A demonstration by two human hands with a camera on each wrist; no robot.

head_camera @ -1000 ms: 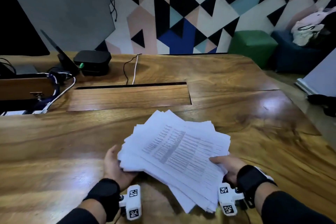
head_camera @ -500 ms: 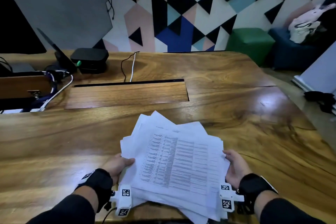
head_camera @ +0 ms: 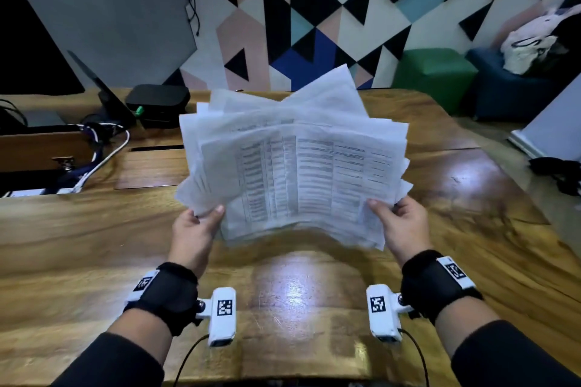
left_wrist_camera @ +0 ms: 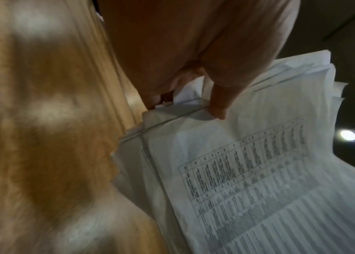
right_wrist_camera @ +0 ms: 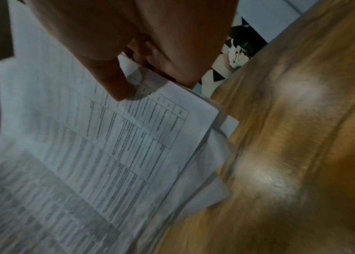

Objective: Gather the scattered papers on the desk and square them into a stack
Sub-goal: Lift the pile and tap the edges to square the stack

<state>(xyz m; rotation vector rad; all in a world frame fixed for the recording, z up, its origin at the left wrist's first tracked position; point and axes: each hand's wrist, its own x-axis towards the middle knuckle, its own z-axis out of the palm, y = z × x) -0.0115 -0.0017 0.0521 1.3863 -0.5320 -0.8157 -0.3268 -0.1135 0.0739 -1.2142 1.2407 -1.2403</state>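
A loose bundle of white printed papers (head_camera: 301,173) is held up off the wooden desk (head_camera: 94,254), tilted nearly upright, its sheets fanned out unevenly at the top. My left hand (head_camera: 196,225) pinches the lower left corner, thumb on the front sheet. My right hand (head_camera: 399,223) pinches the lower right corner the same way. In the left wrist view the thumb presses the papers (left_wrist_camera: 248,171) against the fingers behind. In the right wrist view the thumb lies on the table-printed top sheet (right_wrist_camera: 107,154), with several offset corners showing beneath it.
A black box (head_camera: 157,104) and a tablet on a stand sit at the desk's far left, with cables (head_camera: 103,160) and a wooden tray (head_camera: 41,151). A recessed panel (head_camera: 151,166) lies behind the papers. Green and blue stools stand past the desk's right.
The papers, lying flat on the desk between my hands before, have been lifted and tipped up toward vertical. Both hands moved up and forward, gripping the lower corners.
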